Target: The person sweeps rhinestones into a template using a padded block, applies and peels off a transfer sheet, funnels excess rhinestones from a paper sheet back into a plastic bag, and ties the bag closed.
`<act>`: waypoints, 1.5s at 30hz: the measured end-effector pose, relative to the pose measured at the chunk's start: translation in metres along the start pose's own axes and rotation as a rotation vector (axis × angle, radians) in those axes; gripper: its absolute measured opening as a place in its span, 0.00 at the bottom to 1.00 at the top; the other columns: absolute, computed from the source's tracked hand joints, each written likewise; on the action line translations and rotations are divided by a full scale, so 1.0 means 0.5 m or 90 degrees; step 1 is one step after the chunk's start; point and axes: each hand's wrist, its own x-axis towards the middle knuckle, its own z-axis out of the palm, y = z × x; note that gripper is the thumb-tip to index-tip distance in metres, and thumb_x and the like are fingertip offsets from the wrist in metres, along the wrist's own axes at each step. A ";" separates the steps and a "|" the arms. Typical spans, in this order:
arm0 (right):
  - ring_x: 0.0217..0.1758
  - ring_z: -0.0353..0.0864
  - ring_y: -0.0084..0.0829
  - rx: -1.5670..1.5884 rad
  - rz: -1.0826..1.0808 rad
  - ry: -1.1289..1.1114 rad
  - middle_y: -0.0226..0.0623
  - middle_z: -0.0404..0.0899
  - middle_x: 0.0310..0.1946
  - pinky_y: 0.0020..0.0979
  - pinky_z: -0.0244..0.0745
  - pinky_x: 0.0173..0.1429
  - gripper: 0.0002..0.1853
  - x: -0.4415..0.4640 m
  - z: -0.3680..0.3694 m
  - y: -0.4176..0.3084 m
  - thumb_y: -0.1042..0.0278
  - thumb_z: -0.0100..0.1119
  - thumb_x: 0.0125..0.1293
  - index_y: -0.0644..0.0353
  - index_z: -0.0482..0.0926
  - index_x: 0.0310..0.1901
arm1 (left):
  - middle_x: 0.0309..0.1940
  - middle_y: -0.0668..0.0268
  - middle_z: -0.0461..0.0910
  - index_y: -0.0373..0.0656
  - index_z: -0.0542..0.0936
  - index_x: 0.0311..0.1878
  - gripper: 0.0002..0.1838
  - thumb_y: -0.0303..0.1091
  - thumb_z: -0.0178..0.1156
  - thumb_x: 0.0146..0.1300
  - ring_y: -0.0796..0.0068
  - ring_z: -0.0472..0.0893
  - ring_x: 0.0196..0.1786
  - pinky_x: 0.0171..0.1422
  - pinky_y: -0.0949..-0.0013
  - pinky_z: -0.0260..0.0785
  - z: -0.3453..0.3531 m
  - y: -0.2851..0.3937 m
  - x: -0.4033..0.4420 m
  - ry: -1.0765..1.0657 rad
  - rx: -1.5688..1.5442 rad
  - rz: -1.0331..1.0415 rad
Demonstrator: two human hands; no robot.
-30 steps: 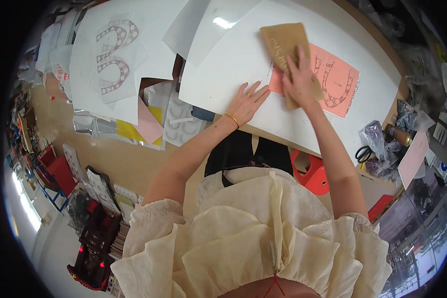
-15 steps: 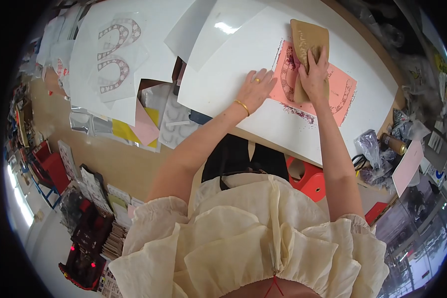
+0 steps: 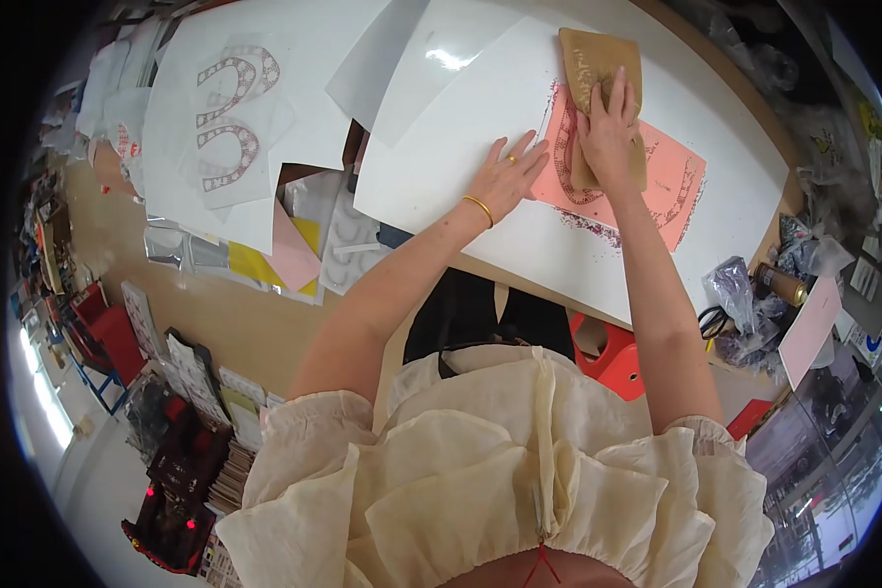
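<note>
A pink stencil sheet (image 3: 678,157) with curved rows of small holes lies on the white tabletop. Dark purplish grains (image 3: 588,227) are scattered along its edges. My right hand (image 3: 610,137) presses down on a brown, flexible pad or folded bag (image 3: 598,59) with embossed marks, its fingers stretched over the surface and thumb at the left side. The pad covers the middle of the sheet and reaches past its far edge; its underside is hidden. My left hand (image 3: 508,176) lies flat with fingers spread, fingertips at the sheet's left edge, holding nothing.
Translucent sheets with horseshoe-shaped dotted patterns (image 3: 227,157) lie on white paper at left. Below them are pink and yellow sheets (image 3: 292,253). A spray can (image 3: 782,284), plastic bags (image 3: 740,294) and a pink card (image 3: 809,331) crowd the right edge. A red stool (image 3: 612,361) stands under the table.
My right hand and the brown pad have moved slightly away from me and to the left. My left hand's fingers have spread a little; it stays at the sheet's edge.
</note>
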 end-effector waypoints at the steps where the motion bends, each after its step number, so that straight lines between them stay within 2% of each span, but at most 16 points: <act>1: 0.77 0.50 0.57 0.081 -0.008 0.002 0.48 0.42 0.79 0.66 0.63 0.66 0.27 -0.002 -0.009 0.014 0.63 0.59 0.67 0.61 0.71 0.66 | 0.73 0.66 0.63 0.42 0.70 0.66 0.33 0.43 0.67 0.58 0.62 0.58 0.76 0.75 0.54 0.50 0.000 0.001 -0.002 -0.007 -0.010 0.000; 2: 0.77 0.50 0.57 0.162 -0.016 0.003 0.49 0.42 0.79 0.68 0.63 0.66 0.27 -0.002 -0.013 0.022 0.63 0.59 0.68 0.62 0.71 0.66 | 0.73 0.65 0.62 0.41 0.70 0.65 0.34 0.43 0.67 0.57 0.61 0.58 0.76 0.75 0.54 0.50 0.000 0.002 -0.003 -0.015 -0.020 -0.001; 3: 0.77 0.50 0.57 0.159 -0.021 0.002 0.49 0.42 0.79 0.68 0.63 0.66 0.27 -0.004 -0.015 0.017 0.63 0.59 0.68 0.62 0.71 0.66 | 0.73 0.65 0.62 0.41 0.70 0.65 0.34 0.43 0.67 0.57 0.61 0.58 0.76 0.75 0.54 0.50 0.000 0.003 -0.004 -0.011 -0.022 -0.005; 8: 0.77 0.50 0.57 0.059 -0.134 -0.083 0.47 0.42 0.79 0.71 0.63 0.62 0.26 -0.028 0.016 -0.045 0.63 0.58 0.68 0.64 0.71 0.65 | 0.73 0.64 0.63 0.39 0.70 0.66 0.35 0.42 0.68 0.57 0.60 0.58 0.76 0.76 0.54 0.50 -0.005 0.005 -0.028 -0.021 -0.033 -0.031; 12: 0.77 0.51 0.55 -0.144 -0.009 0.005 0.44 0.43 0.80 0.66 0.66 0.61 0.26 0.039 0.026 -0.023 0.63 0.58 0.67 0.65 0.71 0.64 | 0.75 0.67 0.61 0.41 0.68 0.67 0.33 0.40 0.65 0.60 0.62 0.58 0.77 0.77 0.53 0.49 -0.012 0.007 -0.023 -0.078 -0.055 -0.036; 13: 0.77 0.51 0.55 -0.145 -0.006 0.007 0.44 0.43 0.80 0.66 0.66 0.61 0.26 0.037 0.022 -0.014 0.63 0.58 0.67 0.65 0.71 0.64 | 0.75 0.67 0.61 0.41 0.68 0.67 0.33 0.40 0.65 0.60 0.62 0.58 0.77 0.77 0.53 0.49 -0.014 0.006 -0.022 -0.077 -0.054 -0.032; 17: 0.77 0.51 0.53 0.126 -0.027 0.069 0.48 0.42 0.79 0.65 0.60 0.61 0.25 0.014 -0.001 0.016 0.64 0.57 0.67 0.68 0.71 0.63 | 0.74 0.66 0.62 0.40 0.68 0.68 0.34 0.40 0.65 0.60 0.61 0.58 0.77 0.76 0.53 0.49 -0.018 0.010 -0.022 -0.078 -0.045 -0.039; 23: 0.77 0.50 0.53 0.032 -0.125 -0.047 0.50 0.40 0.79 0.65 0.60 0.61 0.25 -0.005 0.021 -0.057 0.64 0.56 0.67 0.68 0.71 0.63 | 0.74 0.66 0.62 0.40 0.68 0.68 0.34 0.40 0.65 0.59 0.61 0.58 0.77 0.77 0.53 0.49 -0.019 0.010 -0.022 -0.077 -0.047 -0.051; 28: 0.76 0.50 0.53 -0.100 0.037 0.017 0.51 0.38 0.79 0.64 0.60 0.60 0.25 0.032 0.043 0.001 0.65 0.56 0.67 0.68 0.71 0.63 | 0.74 0.65 0.62 0.40 0.68 0.68 0.35 0.40 0.66 0.59 0.61 0.58 0.77 0.77 0.53 0.48 -0.020 0.009 -0.013 -0.097 -0.056 -0.035; 32: 0.76 0.50 0.54 -0.189 0.179 -0.106 0.53 0.38 0.79 0.60 0.65 0.60 0.25 0.008 0.001 0.065 0.66 0.54 0.67 0.68 0.70 0.64 | 0.74 0.64 0.62 0.39 0.66 0.69 0.36 0.40 0.66 0.59 0.61 0.57 0.78 0.77 0.54 0.47 -0.019 0.010 -0.013 -0.109 -0.033 -0.030; 33: 0.76 0.50 0.54 -0.192 0.182 -0.108 0.53 0.38 0.79 0.60 0.65 0.60 0.25 -0.004 -0.012 0.075 0.66 0.54 0.67 0.68 0.70 0.64 | 0.74 0.64 0.62 0.39 0.66 0.69 0.36 0.40 0.66 0.59 0.61 0.57 0.78 0.77 0.54 0.47 -0.018 0.010 -0.015 -0.110 -0.037 -0.026; 37: 0.75 0.52 0.55 0.033 0.195 -0.093 0.55 0.39 0.78 0.59 0.70 0.57 0.25 -0.083 -0.072 0.109 0.67 0.53 0.67 0.67 0.69 0.65 | 0.75 0.64 0.60 0.39 0.64 0.71 0.39 0.41 0.66 0.59 0.61 0.54 0.79 0.78 0.53 0.46 -0.008 0.011 -0.014 -0.113 -0.058 -0.047; 39: 0.73 0.54 0.56 0.067 0.187 -0.074 0.56 0.40 0.78 0.56 0.74 0.55 0.26 -0.119 -0.077 0.084 0.67 0.53 0.66 0.67 0.69 0.65 | 0.75 0.62 0.60 0.38 0.64 0.71 0.39 0.41 0.67 0.58 0.60 0.54 0.79 0.78 0.52 0.46 -0.005 0.011 -0.010 -0.105 -0.058 -0.042; 42: 0.73 0.56 0.55 0.052 0.150 -0.099 0.57 0.41 0.78 0.56 0.74 0.55 0.26 -0.142 -0.076 0.007 0.68 0.54 0.66 0.67 0.70 0.65 | 0.74 0.59 0.60 0.35 0.65 0.70 0.39 0.40 0.68 0.58 0.56 0.53 0.79 0.78 0.51 0.46 -0.004 0.006 -0.009 -0.082 -0.047 -0.034; 45: 0.73 0.56 0.55 -0.039 0.152 -0.069 0.57 0.42 0.78 0.56 0.74 0.56 0.26 -0.133 -0.065 0.022 0.69 0.54 0.65 0.66 0.70 0.64 | 0.75 0.58 0.58 0.35 0.65 0.70 0.39 0.40 0.67 0.58 0.57 0.52 0.80 0.78 0.50 0.46 -0.002 0.004 -0.002 -0.110 -0.041 -0.026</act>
